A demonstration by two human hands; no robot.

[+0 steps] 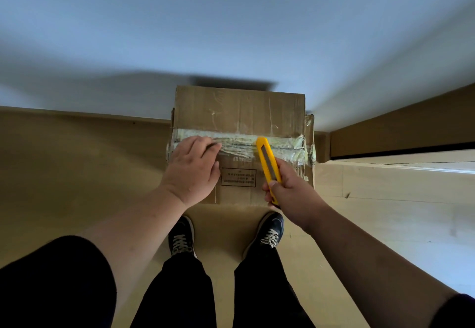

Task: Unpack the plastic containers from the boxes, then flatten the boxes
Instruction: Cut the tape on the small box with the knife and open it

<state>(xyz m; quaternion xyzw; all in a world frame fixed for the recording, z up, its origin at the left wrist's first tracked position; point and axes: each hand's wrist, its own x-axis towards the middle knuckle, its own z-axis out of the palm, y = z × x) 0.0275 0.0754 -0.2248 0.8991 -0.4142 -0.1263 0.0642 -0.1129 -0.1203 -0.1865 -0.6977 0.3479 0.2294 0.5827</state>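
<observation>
A closed cardboard box (239, 111) stands on the floor against the wall, right in front of my feet. A wide strip of clear tape (241, 142) runs across its top seam. My left hand (192, 170) rests on the left part of the box top, fingertips touching the tape. My right hand (290, 188) grips a yellow utility knife (268, 163); its tip sits on the tape near the middle of the seam. No plastic containers are visible; the box's contents are hidden.
A pale wall (231, 32) rises directly behind the box. The floor (77, 163) is light wood. At the right a brown skirting and a white door or panel edge (401, 160) run along the floor. My shoes (272, 232) stand just before the box.
</observation>
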